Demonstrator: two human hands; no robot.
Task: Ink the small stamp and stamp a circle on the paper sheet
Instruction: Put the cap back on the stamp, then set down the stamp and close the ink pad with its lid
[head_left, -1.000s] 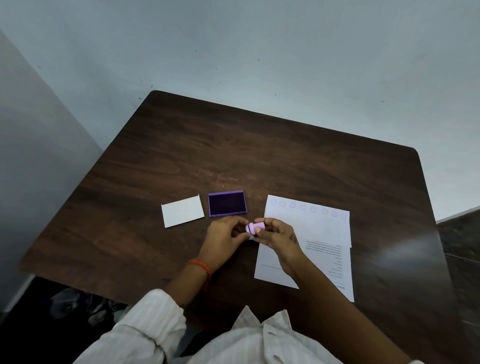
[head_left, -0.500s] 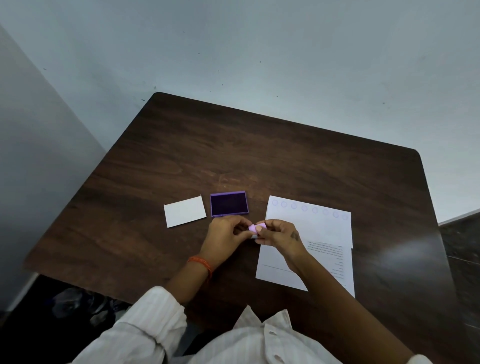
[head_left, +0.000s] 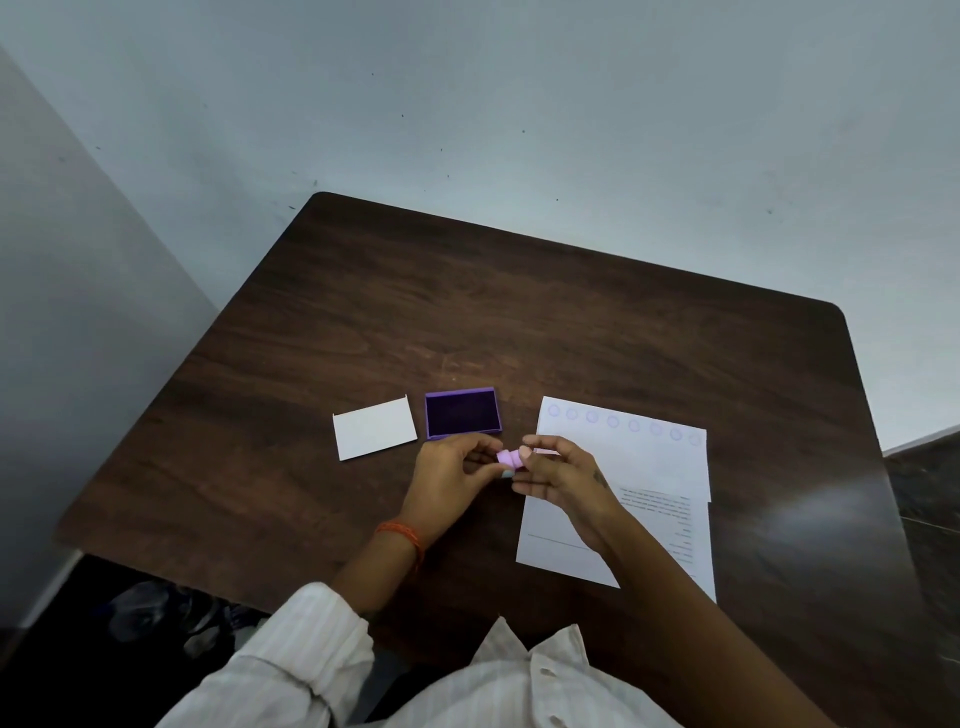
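Observation:
A small pink stamp (head_left: 508, 458) is pinched between the fingertips of my left hand (head_left: 451, 480) and my right hand (head_left: 562, 475), just above the table and in front of the ink pad. The purple ink pad (head_left: 462, 413) lies open with its dark pad face up, a little beyond my left hand. The white paper sheet (head_left: 623, 467) lies to the right under my right hand, with a row of several faint stamped circles along its far edge and printed text lower down.
A white rectangular card or lid (head_left: 374, 428) lies left of the ink pad. The dark wooden table (head_left: 519, 322) stands against a pale wall, and its right and near edges drop to a dark floor.
Both hands stay together on the stamp and have turned it slightly between the fingertips. The pad, card and sheet have not moved.

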